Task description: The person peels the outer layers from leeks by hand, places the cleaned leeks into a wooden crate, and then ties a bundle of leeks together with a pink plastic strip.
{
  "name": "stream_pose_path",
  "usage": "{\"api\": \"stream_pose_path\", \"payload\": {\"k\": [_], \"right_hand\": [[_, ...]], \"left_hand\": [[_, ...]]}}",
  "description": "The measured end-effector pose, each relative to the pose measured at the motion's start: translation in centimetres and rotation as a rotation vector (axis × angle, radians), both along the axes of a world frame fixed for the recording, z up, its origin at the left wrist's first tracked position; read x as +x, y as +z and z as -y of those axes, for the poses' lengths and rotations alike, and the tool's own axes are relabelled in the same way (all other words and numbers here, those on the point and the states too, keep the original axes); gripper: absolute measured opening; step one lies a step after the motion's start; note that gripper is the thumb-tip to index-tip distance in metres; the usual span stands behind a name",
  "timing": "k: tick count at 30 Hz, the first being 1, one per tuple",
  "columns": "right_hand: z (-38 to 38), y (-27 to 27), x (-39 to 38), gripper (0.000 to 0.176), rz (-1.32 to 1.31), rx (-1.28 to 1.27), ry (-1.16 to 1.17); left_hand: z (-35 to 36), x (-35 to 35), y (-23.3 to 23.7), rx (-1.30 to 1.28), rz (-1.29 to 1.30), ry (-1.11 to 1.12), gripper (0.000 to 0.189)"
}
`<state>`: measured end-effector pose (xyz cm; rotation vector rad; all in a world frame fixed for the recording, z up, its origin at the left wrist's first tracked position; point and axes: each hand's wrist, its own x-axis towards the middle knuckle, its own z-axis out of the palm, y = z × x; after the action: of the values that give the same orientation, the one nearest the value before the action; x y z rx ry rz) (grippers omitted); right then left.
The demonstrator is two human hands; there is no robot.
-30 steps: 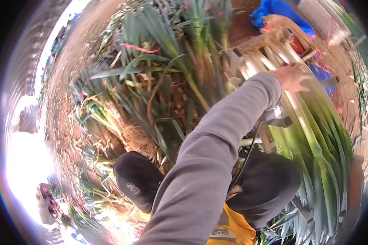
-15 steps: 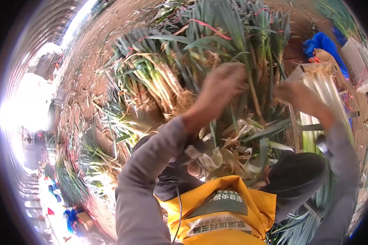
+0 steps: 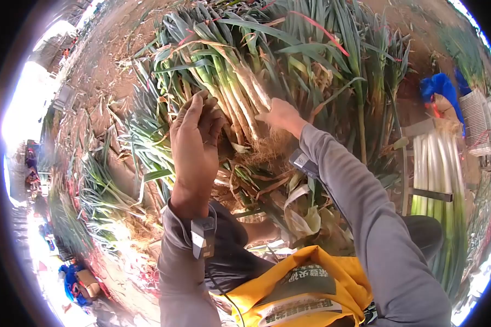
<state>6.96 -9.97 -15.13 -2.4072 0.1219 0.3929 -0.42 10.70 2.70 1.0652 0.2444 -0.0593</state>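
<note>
A large pile of leeks (image 3: 234, 92) with green tops and pale, rooty lower ends lies in front of me. My right hand (image 3: 282, 115) is at the right side of a bundle of pale stalks, its fingers bent against the stalk just above the tangled roots (image 3: 267, 150). To the left of that bundle, my left hand (image 3: 196, 122) is raised with its fingers curled and partly apart, nothing visible in them. Dry peeled leaves (image 3: 305, 218) lie below the roots.
Cleaned white leeks (image 3: 439, 163) stand in a frame with a dark metal bar (image 3: 431, 194) at the right. Behind it are a blue bag (image 3: 439, 90) and a white crate (image 3: 477, 122). More leeks (image 3: 106, 191) lie at the left.
Both hands have moved left, from the middle and right of the pile to the pale-stalked bundle. The right hand now touches the stalks. The view has shifted slightly.
</note>
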Motion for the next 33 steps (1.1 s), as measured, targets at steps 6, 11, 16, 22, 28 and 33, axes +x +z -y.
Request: {"api": "stream_pose_path", "payload": {"k": [6, 11, 16, 22, 28, 33], "right_hand": [[0.9, 2.4, -2.8, 0.056, -0.036, 0.442, 0.069], [2.5, 3.7, -10.9, 0.042, -0.053, 0.698, -0.114], [1.7, 8.9, -20.4, 0.043, -0.141, 0.852, -0.046], [3.4, 9.1, -26.9, 0.058, 0.124, 0.265, -0.046], [5.8, 14.6, -26.9, 0.060, -0.058, 0.629, -0.100], [5.8, 13.1, -32.0, 0.057, 0.268, 0.230, -0.076]], "left_hand": [[-1.0, 0.6, -2.2, -0.045, -0.031, -0.011, 0.023], [1.3, 1.3, -7.1, 0.180, -0.183, -0.090, 0.025], [4.2, 1.5, -11.7, 0.219, -0.373, -0.321, 0.034], [6.3, 1.7, -12.8, 0.027, -0.263, -0.216, 0.023], [12.2, -3.8, -8.5, -0.105, -0.153, -0.376, 0.022], [12.4, -1.6, -3.3, -0.344, 0.015, -0.467, 0.038]]}}
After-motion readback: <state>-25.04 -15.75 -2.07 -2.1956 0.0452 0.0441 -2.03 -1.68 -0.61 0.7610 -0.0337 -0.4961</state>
